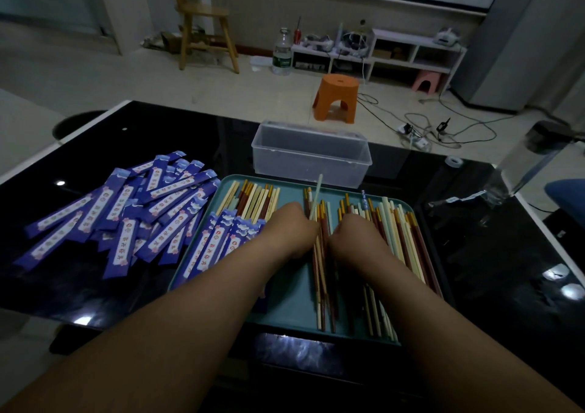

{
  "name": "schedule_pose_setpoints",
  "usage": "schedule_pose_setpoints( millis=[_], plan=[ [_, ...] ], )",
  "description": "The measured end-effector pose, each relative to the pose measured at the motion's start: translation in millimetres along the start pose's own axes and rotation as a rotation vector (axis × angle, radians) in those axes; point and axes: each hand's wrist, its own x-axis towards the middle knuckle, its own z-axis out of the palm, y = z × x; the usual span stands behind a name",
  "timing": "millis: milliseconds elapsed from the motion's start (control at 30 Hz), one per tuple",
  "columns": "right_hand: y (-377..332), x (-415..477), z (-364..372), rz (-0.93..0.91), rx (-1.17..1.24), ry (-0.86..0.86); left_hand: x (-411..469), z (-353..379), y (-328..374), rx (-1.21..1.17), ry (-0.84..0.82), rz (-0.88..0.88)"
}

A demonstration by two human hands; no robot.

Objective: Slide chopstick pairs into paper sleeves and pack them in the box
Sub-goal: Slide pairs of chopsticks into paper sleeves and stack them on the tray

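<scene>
Left hand [294, 222]: pinched pale chopstick [317, 194], tray [285, 301] centre. Right hand [351, 233]: grasp indiscernible among loose chopsticks [399, 238]. Risk: mismatched pair, colours lay mixed.

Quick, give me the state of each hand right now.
Left hand: pinches a pale chopstick.
Right hand: curled down into the loose chopsticks; grip cannot be told.

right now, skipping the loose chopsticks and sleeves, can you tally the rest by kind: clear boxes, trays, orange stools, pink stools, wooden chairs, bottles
clear box: 1
teal tray: 1
orange stool: 1
pink stool: 1
wooden chair: 1
bottle: 1
total: 6
</scene>
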Motion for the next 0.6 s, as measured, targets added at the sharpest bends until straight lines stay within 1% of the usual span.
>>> schedule_pose_setpoints(
  millis=[167,333,500,600],
  plan=[
    [-4,-5,-5,-0.029,-0.147,-0.015,-4,3,-1,0.045,0.016,0.055],
    [-11,-8,-7,-0.076,-0.234,-0.079,-3,3,0,0.063,0.010,0.099],
    [-4,-7,-9,-0.036,-0.123,-0.073,-3,3,0,0.033,-0.003,0.103],
    [1,-7,-19,0.007,0.018,-0.065,-2,2,-1,-0.014,-0.003,0.095]
  ],
)
